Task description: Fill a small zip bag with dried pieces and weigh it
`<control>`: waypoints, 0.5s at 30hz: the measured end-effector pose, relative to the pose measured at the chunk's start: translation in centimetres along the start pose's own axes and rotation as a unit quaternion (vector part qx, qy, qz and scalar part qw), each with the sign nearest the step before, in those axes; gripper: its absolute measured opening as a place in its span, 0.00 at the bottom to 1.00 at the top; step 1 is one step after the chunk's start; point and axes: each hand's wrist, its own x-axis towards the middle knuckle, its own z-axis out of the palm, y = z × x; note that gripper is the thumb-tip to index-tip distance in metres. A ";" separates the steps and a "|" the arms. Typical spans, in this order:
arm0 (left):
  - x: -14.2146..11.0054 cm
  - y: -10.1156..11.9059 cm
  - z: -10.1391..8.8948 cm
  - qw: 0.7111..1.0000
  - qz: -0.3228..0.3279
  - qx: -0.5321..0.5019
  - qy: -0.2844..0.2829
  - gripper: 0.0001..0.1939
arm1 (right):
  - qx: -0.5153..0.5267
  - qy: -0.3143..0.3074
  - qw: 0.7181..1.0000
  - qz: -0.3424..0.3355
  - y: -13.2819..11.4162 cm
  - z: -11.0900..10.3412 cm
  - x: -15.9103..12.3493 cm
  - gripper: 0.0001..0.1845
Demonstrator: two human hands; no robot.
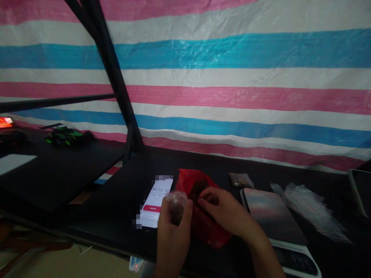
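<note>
My left hand is closed around a small clear plastic bag, its mouth facing up and something dark showing low inside. To its right lies a red plastic bag, opened out, with a heap of small brown dried pieces in it. My right hand reaches over the red bag, fingertips pinched together at the edge of the heap. What those fingers hold, if anything, is too small to make out. A phone showing a running timer lies just left of my left hand.
Right of the red bag stands a kitchen scale. Behind it rests a filled clear packet, and beyond it a pile of flat clear bags. A black metal post rises at left, near a green toy car.
</note>
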 end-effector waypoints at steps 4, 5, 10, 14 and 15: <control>-0.4 -0.3 0.1 0.996 0.064 0.033 0.054 0.27 | 0.029 0.030 0.999 0.004 0.3 -0.9 0.0 0.09; -0.5 -0.4 0.0 0.993 0.087 0.056 0.062 0.26 | 0.033 0.037 0.999 0.003 0.5 -1.2 0.0 0.10; -0.7 -0.9 0.0 0.959 0.224 0.165 0.060 0.18 | 0.078 0.057 0.995 -0.028 1.0 -2.0 -0.2 0.14; -0.8 -1.3 0.6 0.972 0.173 0.159 0.010 0.19 | 0.119 0.069 0.989 -0.060 0.2 -2.5 -0.5 0.18; -0.8 -1.3 0.8 0.976 0.155 0.154 -0.001 0.19 | 0.131 0.075 0.986 -0.067 0.0 -2.5 -0.6 0.18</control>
